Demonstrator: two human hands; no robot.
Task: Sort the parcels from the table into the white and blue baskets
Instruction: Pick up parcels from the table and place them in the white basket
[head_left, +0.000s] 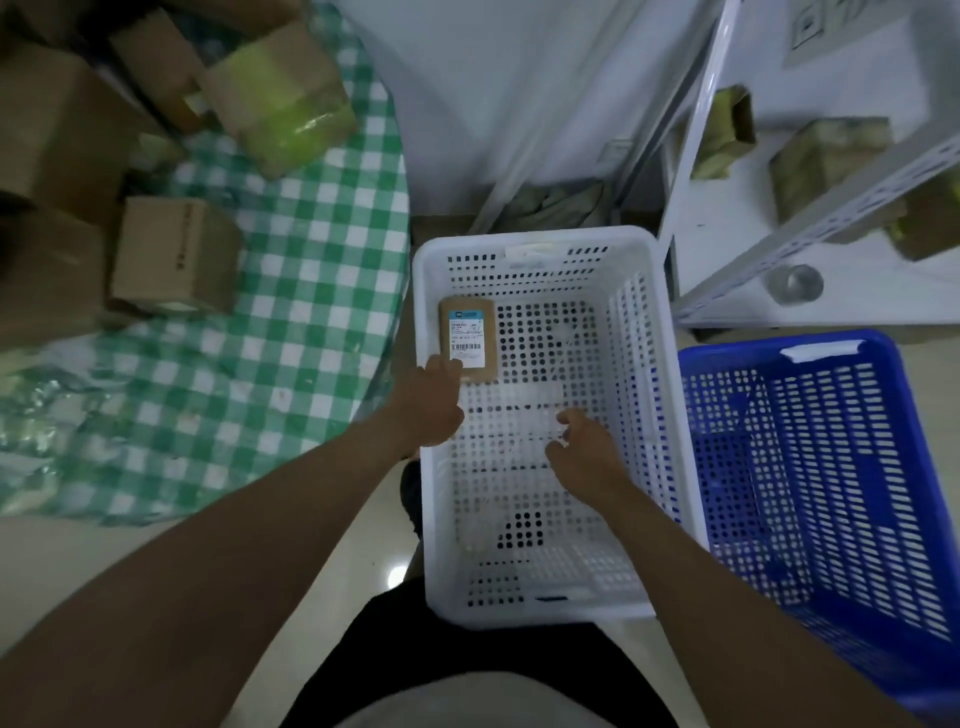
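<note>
A table (322, 291) under a green-and-white checked cloth carries brown cardboard boxes: a small one (174, 254) near the middle, a green-taped one (280, 104) farther back, larger ones at the left edge. The pale floor (78, 551) bears a white basket (545, 241) and a blue basket (914, 467), side by side and touching.

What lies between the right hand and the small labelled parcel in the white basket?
Only bare perforated floor of the white basket separates the right hand from the parcel, in the head view.
</note>
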